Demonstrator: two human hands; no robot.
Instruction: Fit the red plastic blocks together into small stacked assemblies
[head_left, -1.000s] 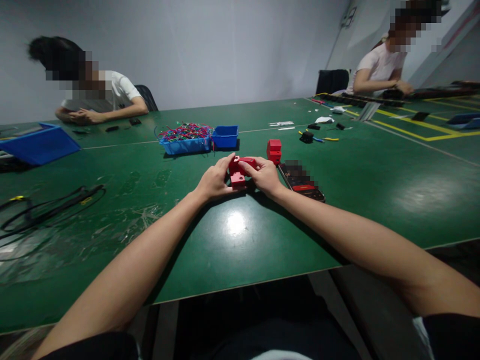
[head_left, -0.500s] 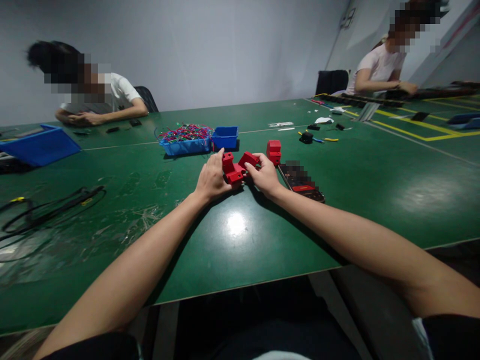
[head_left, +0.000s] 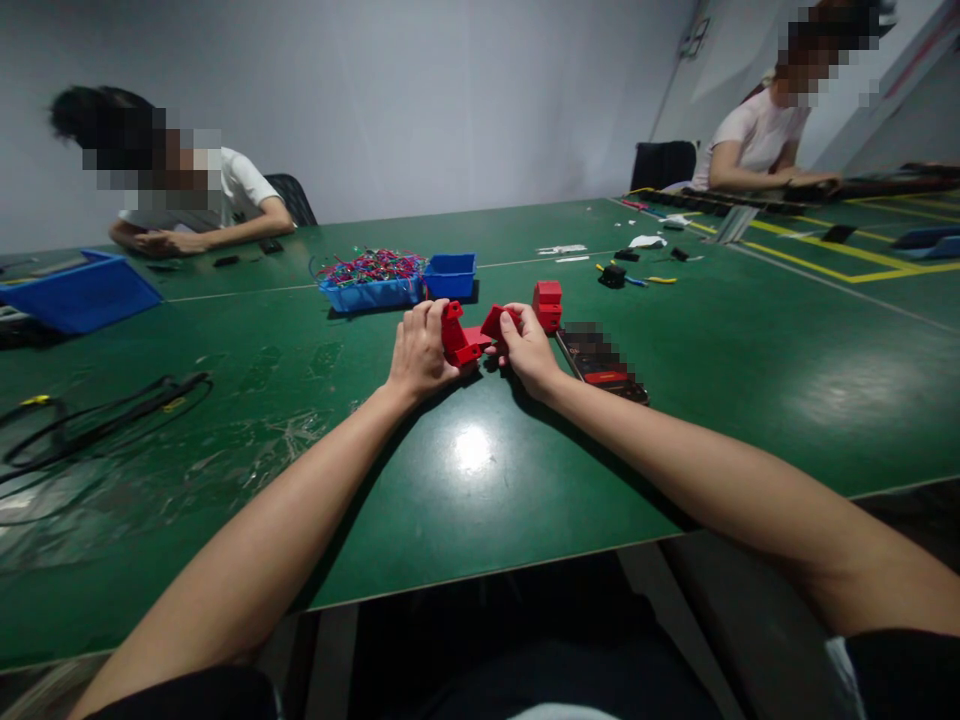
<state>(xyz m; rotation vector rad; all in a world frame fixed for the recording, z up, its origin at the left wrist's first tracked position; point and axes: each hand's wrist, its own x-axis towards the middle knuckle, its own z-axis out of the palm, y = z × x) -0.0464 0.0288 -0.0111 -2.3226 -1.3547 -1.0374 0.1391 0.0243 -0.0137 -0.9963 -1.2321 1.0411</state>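
Observation:
My left hand (head_left: 417, 352) is closed around one red plastic part (head_left: 455, 338), an angular piece with a raised end, held just above the green table (head_left: 465, 480). My right hand (head_left: 528, 350) grips a second red plastic part (head_left: 497, 320) a few centimetres to the right of the first. The two parts are close together but apart. A third red block (head_left: 548, 302) stands on the table just behind my right hand. A phone (head_left: 602, 360) lies flat to the right of that hand.
A blue tray of coloured wires (head_left: 371, 278) and a small blue bin (head_left: 451, 273) sit beyond my hands. Black cables (head_left: 97, 415) lie at the left, a large blue bin (head_left: 79, 290) at the far left. Two other people work at the far side, left and right.
The red piece held together in both hands a second ago has come apart. My left hand has drawn its part to the left and tilted it; my right keeps the other.

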